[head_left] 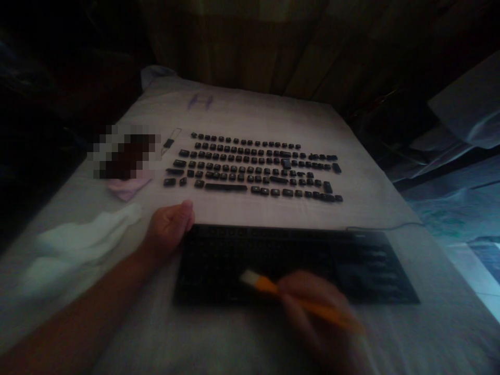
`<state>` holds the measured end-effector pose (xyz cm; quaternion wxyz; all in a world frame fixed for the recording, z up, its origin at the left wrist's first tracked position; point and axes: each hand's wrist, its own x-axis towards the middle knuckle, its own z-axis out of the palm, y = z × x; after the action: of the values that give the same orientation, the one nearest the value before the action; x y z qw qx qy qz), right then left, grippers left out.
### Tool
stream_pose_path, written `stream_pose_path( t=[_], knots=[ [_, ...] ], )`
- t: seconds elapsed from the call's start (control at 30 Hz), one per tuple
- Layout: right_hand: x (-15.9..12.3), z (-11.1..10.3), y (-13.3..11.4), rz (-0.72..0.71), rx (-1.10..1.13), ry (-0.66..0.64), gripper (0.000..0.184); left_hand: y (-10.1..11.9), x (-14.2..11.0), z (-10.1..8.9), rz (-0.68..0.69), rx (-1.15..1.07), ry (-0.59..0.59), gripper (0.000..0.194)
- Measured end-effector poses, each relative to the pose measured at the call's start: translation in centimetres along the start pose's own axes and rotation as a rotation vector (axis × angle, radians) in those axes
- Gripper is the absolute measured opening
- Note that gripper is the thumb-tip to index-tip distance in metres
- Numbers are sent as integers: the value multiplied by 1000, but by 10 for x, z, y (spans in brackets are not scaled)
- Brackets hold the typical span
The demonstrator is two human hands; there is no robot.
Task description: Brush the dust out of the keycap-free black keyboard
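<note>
Black rectangular plastic keyboard body (pixel 308 242) lies flat on the near half of the pale cloth-covered table (pixel 269 112), long side running left to right. Surface dark; rows of small raised spots show faintly at the far left, and the right end carries a slightly lighter block. Finer detail is lost to dim light and blur. A thin dark cable (pixel 385 227) leaves the far edge toward the right.

Right hand (pixel 316 302): closed around an orange-handled brush with pale bristles (pixel 266 284), head pointing left over the keyboard's near middle; contact of the bristles cannot be told. Left hand (pixel 169 226): fingers curled, thumb up, at the keyboard's far left corner; whether it grips the edge cannot be told.

Edges and room: a narrow bare strip of cloth separates the keyboard from the loose black plastic keycaps (pixel 286 163), set out in rows on the far side. Beyond them, bare cloth runs to the table's far edge. Right of the keyboard, a bare margin reaches the sloping right edge. Left side is tighter: crumpled white cloth (pixel 84 234) near, folded pink cloth (pixel 128 186) farther, a wire-looped black tool (pixel 169 143) beside the keycaps.
</note>
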<state>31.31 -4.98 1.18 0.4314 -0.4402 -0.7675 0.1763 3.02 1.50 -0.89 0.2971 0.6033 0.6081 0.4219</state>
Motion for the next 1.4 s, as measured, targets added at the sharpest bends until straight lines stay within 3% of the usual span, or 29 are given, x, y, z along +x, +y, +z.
stream_pose_path(
  t=[0.47, 0.67, 1.23, 1.4],
  knots=[
    [4, 6, 2, -20, -10, -1, 16, 1, 1, 1, -10, 2, -7, 58],
    [8, 3, -2, -6, -10, -81, 18, 1, 0, 0, -14, 0, -7, 58],
    [1, 3, 4, -55, -5, 22, 15, 0, 0, 0, 3, 21, -12, 58],
    [8, 0, -2, -36, -46, -61, 19, 1, -1, -1, 0, 16, -11, 59]
  ],
)
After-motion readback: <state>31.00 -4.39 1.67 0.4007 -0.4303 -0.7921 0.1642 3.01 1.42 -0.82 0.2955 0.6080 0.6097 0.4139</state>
